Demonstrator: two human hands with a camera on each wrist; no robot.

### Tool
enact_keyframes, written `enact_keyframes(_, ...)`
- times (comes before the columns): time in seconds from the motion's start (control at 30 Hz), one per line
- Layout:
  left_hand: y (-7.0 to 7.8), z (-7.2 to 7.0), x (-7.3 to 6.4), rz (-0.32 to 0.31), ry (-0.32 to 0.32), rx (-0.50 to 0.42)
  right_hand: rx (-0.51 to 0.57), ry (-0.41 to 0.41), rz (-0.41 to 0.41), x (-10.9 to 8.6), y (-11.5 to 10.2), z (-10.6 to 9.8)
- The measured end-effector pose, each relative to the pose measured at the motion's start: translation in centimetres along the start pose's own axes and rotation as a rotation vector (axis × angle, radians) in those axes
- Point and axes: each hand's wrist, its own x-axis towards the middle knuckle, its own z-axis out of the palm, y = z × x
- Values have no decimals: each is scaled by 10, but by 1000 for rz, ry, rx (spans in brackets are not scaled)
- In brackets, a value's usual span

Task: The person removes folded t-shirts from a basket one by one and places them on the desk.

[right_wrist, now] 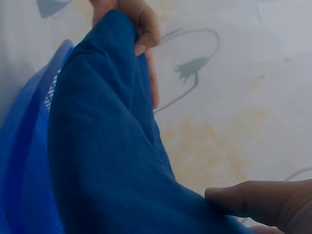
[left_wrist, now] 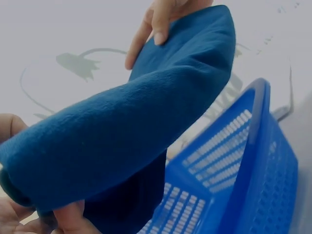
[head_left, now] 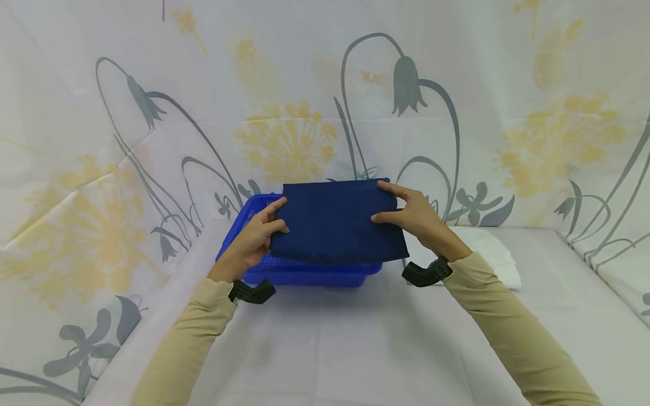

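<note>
A folded navy blue cloth (head_left: 335,223) is held up level between both hands, above the front of a blue plastic basket (head_left: 304,277). My left hand (head_left: 258,234) pinches its left edge, thumb on the near face. The right hand (head_left: 418,217) grips the opposite edge, its thumb and a finger showing on the front. Seen from the left wrist, the cloth (left_wrist: 112,131) bends over in a rounded fold, and the perforated basket (left_wrist: 273,170) lies below it. In the right wrist view the right thumb (right_wrist: 253,197) presses on the cloth (right_wrist: 107,141).
Behind the right forearm lies a white folded cloth (head_left: 490,256) on the white-covered table (head_left: 350,344). A flower-printed sheet (head_left: 304,73) hangs at the back and along the sides. Each wrist carries a black strap mount (head_left: 426,273).
</note>
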Motion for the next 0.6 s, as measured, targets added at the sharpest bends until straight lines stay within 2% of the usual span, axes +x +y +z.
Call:
enact_keyframes(0.23,-6,13,-5,39,-26,-5,150,-26,16,-17,5,-13)
enact_keyframes(0.6,-13,38,-8,109,-82,-45,200,-15,-3,-43,10,-34)
